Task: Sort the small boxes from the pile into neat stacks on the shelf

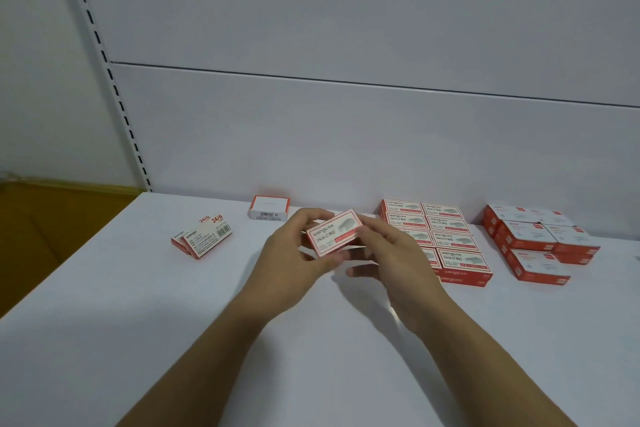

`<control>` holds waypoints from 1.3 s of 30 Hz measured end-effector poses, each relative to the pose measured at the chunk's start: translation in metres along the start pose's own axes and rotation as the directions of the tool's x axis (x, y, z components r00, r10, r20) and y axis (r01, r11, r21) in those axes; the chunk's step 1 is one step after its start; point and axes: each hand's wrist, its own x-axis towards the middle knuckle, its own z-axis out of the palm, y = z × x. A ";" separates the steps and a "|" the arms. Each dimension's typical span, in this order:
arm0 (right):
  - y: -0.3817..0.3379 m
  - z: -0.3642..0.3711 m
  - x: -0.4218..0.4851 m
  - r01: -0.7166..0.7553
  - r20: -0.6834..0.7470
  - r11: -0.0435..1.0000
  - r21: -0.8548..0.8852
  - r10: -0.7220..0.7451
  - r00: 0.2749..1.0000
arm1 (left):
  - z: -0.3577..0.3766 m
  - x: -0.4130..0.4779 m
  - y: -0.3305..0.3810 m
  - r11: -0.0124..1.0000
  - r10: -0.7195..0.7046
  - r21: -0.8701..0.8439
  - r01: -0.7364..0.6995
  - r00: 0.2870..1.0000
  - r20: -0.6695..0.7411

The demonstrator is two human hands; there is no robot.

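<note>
The fingers (311,216) of the left hand (294,253) curl over the near-left end of a small red-and-white cardboard box (334,232), with the thumb pinching it from below. The right hand (391,253) grips the opposite end in the same way, so the box hangs between both hands, above the flat white shelf (138,288) and touching nothing else. Its printed face tips up toward the person, and its long axis runs from lower left to upper right, slightly askew.

What matters for the move ahead, I'd say, is the neat block of matching red-and-white boxes (450,236) lying just to the right of the held box, partly hidden behind the right hand. Those boxes lie flat with their long sides running roughly across the shelf, so the held one looks to need a small turn to line up. The right hand is plainly the nearer one to that block.

Farther right sits a separate group of white-topped red boxes (533,239). Well off to the left lie a pair of loose boxes (202,236) and a single overturned box (269,208), not yet sorted.
</note>
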 end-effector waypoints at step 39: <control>0.000 -0.119 -0.034 0.081 0.009 0.203 -0.976 -0.336 0.942 | 0.037 -0.013 -0.003 0.687 0.132 0.661 -0.304 0.945 0.298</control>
